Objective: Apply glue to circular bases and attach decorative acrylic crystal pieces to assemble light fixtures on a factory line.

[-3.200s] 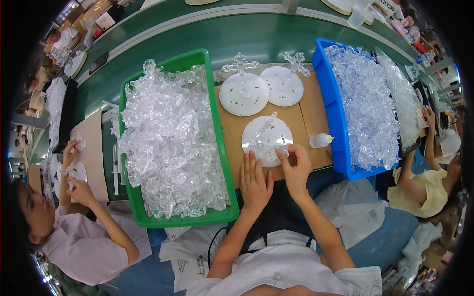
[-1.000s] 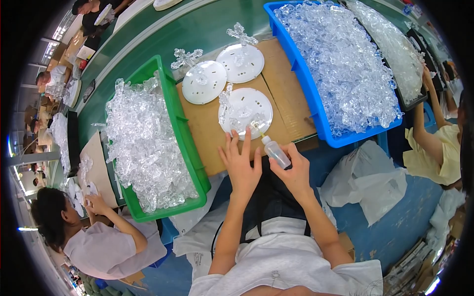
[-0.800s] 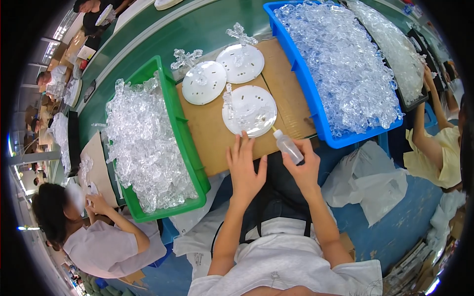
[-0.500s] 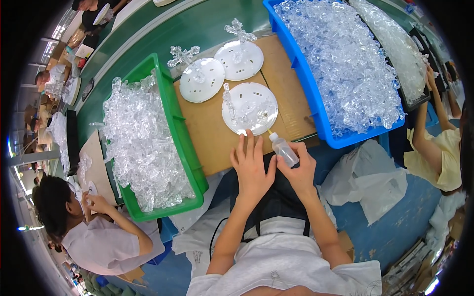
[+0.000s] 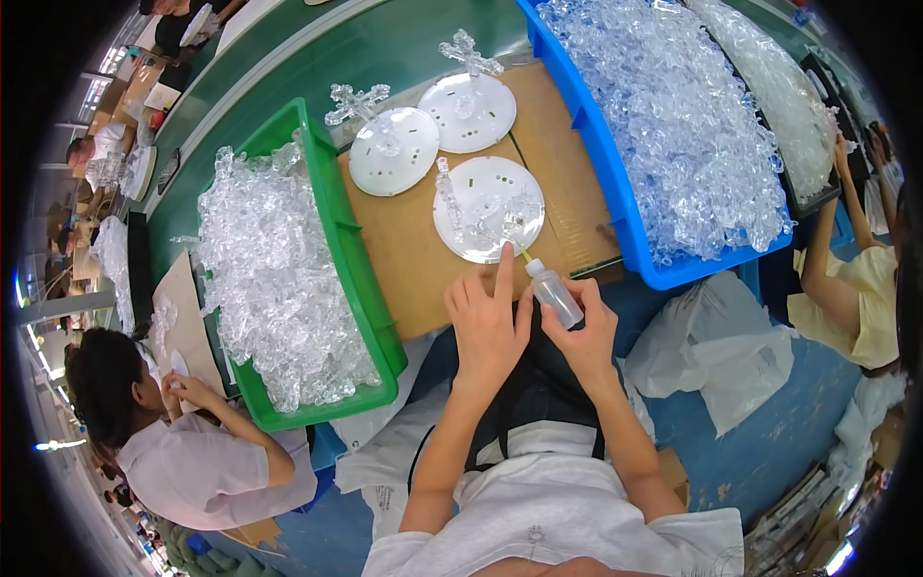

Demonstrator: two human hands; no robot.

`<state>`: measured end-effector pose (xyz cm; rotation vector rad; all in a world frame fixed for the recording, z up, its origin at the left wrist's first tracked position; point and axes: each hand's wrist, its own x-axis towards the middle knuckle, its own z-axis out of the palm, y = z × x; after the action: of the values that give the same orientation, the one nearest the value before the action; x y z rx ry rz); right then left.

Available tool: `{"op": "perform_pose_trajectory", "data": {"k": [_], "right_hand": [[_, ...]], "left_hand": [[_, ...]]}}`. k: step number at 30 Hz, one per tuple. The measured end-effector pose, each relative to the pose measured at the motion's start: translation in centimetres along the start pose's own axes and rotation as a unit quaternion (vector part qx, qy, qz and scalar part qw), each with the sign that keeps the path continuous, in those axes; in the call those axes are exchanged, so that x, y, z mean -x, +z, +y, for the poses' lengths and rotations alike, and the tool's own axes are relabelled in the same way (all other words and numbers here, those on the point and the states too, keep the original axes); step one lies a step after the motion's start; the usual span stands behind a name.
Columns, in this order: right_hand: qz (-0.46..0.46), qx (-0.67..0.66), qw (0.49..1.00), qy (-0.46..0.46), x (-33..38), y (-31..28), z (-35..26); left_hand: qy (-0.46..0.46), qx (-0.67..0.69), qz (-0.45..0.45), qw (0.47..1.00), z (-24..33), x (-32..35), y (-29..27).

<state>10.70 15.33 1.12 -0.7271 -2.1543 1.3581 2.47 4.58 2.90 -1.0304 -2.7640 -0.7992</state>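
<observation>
Discs point(image 5: 490, 188), glossy white, round: 3, on brown cardboard point(image 5: 394, 260) | Bottle point(image 5: 556, 300), translucent plastic: 1, gripped by your right hand point(image 5: 591, 322), nozzle at nearest disc's rim | Your left hand point(image 5: 486, 322): empty, index outstretched over rim, other fingers now more curled than before | Bins, heaped with clear, faceted pieces: green bin point(image 5: 335, 221), 1; blue bin point(image 5: 604, 159), 1

1 clear yellow-tipped bottle point(image 5: 556, 296), tilted, beside 1 white disc point(image 5: 486, 192)
</observation>
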Motion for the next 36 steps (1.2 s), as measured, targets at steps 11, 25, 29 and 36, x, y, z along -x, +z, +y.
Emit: {"op": "perform_pose_trajectory", "data": {"k": [11,25,29,36], "right_hand": [[-0.008,0.021,1.0,0.012,0.3,0.4,-0.2],[-0.017,0.051,0.998,-0.012,0.3,0.5,0.1],[-0.016,0.05,0.998,-0.018,0.3,0.6,0.0],[0.007,-0.041,0.999,0.018,0.8,1.0,0.5]], "left_hand": [[0.021,-0.007,0.0,1.0,-0.5,-2.3,1.0],[-0.008,0.002,-0.028,1.0,-0.7,-2.5,0.7],[-0.003,0.003,-0.017,1.0,-0.8,-2.4,0.8],[0.002,0.08,-0.032,0.996,-1.7,-1.3,0.9]]}}
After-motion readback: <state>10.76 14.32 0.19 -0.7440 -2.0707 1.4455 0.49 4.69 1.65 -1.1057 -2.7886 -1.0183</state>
